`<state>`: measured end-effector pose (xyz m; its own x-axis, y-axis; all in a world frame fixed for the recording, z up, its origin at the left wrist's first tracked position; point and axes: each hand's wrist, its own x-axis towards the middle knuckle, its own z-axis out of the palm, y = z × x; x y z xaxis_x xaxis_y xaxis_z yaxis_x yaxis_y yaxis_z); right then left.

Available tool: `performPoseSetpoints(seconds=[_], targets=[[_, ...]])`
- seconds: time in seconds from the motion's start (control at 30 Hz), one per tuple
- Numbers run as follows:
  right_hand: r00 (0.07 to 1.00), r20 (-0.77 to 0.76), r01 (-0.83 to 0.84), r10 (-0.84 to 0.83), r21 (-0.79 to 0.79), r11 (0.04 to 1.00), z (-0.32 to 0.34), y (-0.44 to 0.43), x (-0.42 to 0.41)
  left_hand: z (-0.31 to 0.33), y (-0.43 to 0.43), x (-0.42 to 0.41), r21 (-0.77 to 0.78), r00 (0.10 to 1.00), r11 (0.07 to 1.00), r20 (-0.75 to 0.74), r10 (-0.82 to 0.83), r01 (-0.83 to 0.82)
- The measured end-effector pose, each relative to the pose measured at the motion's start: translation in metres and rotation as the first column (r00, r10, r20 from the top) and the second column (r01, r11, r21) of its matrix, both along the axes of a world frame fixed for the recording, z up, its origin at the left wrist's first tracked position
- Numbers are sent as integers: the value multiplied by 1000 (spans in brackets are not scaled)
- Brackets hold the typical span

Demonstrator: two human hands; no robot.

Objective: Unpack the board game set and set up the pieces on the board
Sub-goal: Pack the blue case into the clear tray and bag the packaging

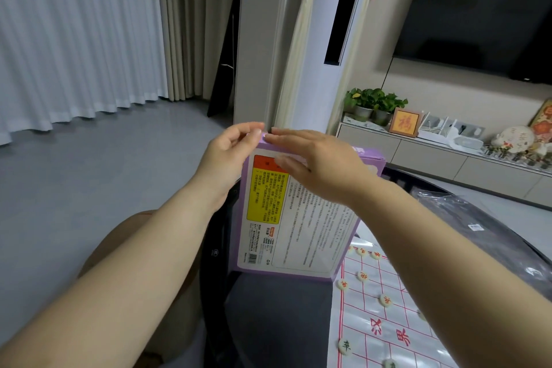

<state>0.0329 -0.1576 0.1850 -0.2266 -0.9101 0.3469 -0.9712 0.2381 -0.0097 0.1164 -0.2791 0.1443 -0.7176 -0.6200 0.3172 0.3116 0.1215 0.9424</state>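
Both bare forearms reached forward, side by side. The left hand (230, 155) was curled, its fingers (254, 128) pinched together. The right hand (316, 167) lay flat, fingers extended leftward.

Purple game box (301, 227) stands on its lower edge on the dark table, printed back panel facing me (yellow and red label at left, dense text at right). Red-lined board sheet (385, 326) lies flat to its right, touching the box corner. Round pale pieces (363, 275) with red characters sit on grid points; one green-marked piece (344, 346) nearer me.
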Motion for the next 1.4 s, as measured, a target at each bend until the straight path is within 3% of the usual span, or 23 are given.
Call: performPoseSetpoints(seconds=[0.13, 0.33, 0.57, 0.7, 0.77, 0.87, 0.9, 0.97, 1.03, 1.13, 1.27, 1.4], targets=[[996, -53, 74, -68, 125, 989, 5, 8, 2, -1, 1, -2, -99, 998, 993, -5, 61, -61], [945, -114, 320, -306, 145, 936, -4, 42, -11, -5, -1, 2, -217, 998, 975, 35, 44, -36], [958, -20, 286, -286, 124, 950, 0, 48, -9, -14, 7, 1, -151, 993, 988, 115, 3, 14], [944, 136, 310, -299, -62, 949, -3, 56, -7, -15, 10, 5, -181, 999, 983, 40, -20, 27], [912, 225, 387, -343, -196, 901, -6, 63, -7, -13, 17, 10, -212, 999, 977, -22, -32, 26], [785, 519, 565, -339, -374, 736, -1, 78, -9, -4, 32, 15, -344, 992, 939, -110, -56, 15], [697, 659, 634, -283, -381, 673, 4, 84, -10, 1, 38, 17, -389, 988, 921, -138, -64, 6], [422, 901, 745, -97, -284, 603, 13, 99, -11, 9, 50, 23, -514, 981, 858, -177, -82, -22], [144, 988, 757, 49, -143, 637, 18, 118, -11, 13, 66, 28, -663, 977, 746, -193, -92, -61], [-87, 992, 696, 93, -6, 718, 13, 135, -13, 7, 82, 28, -828, 968, 549, -217, -125, -115], [-163, 974, 736, 155, 16, 676, 4, 156, -14, 0, 101, 23, -923, 938, 329, -278, -207, -201], [-137, 956, 790, 258, -51, 611, -12, 179, -24, -5, 108, 10, -963, 970, 242, -162, -183, -116]])
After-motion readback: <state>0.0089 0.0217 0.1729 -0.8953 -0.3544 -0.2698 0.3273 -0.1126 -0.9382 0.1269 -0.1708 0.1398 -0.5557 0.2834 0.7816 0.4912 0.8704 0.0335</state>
